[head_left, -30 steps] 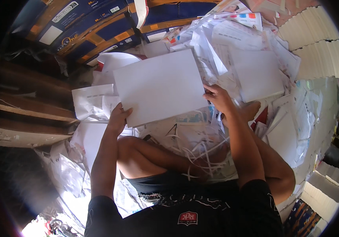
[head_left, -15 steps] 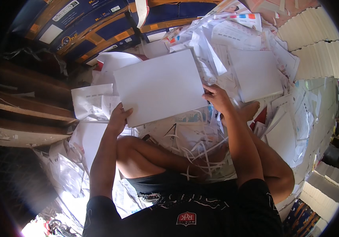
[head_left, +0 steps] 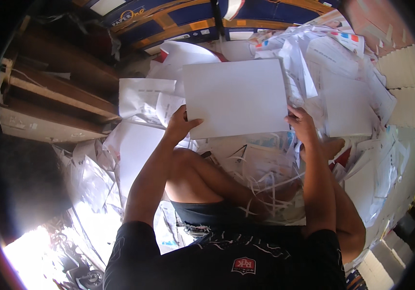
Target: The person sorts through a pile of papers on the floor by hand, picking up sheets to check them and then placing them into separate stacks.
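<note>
We've got a blank white sheet [head_left: 236,96] held up over our lap, left hand [head_left: 178,126] pinching its lower left corner, right hand [head_left: 302,124] pinching the lower right edge. Loose papers [head_left: 348,92] and shredded strips [head_left: 260,179] are piled all around, with cardboard boxes [head_left: 178,19] behind.

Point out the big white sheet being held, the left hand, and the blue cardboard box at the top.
white sheet [head_left: 236,96], head view, middle of its blank face
left hand [head_left: 179,126], head view, back of the hand
blue cardboard box [head_left: 178,14], head view, its blue side panel
</note>
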`<control>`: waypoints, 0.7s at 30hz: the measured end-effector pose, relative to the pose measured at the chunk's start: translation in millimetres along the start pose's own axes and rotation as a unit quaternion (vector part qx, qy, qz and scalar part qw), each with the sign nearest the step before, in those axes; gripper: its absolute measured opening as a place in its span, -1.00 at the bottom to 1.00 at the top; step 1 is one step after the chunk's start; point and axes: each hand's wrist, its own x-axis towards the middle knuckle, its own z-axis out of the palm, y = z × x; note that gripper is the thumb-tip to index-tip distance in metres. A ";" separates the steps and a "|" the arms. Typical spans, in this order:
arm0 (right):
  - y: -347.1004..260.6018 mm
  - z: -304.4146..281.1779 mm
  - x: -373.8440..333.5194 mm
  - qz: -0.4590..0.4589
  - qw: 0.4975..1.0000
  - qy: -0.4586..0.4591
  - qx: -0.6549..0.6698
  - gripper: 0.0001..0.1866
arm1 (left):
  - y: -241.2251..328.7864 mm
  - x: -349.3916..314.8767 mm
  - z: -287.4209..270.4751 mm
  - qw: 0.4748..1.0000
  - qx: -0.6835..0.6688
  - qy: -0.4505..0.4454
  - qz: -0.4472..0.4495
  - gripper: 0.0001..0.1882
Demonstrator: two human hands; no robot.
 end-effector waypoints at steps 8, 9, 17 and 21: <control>-19.1 -6.3 -2.0 0.037 0.999 0.004 -0.030 -0.48 | 8.1 -2.0 -0.4 0.992 0.126 0.008 -0.003 -0.35; -20.1 -9.7 -2.2 0.060 0.997 -0.009 -0.051 -0.44 | 14.3 -2.5 2.5 0.981 0.195 0.010 -0.015 -0.30; -99.7 105.5 -38.4 -0.246 0.892 0.008 -0.378 -0.26 | -26.3 -14.3 -78.9 0.911 0.327 0.252 -0.007 -0.03; -86.5 72.0 -62.3 -0.288 0.863 -0.002 -0.416 -0.43 | -84.9 -83.8 -89.9 0.832 0.489 0.251 -0.074 0.05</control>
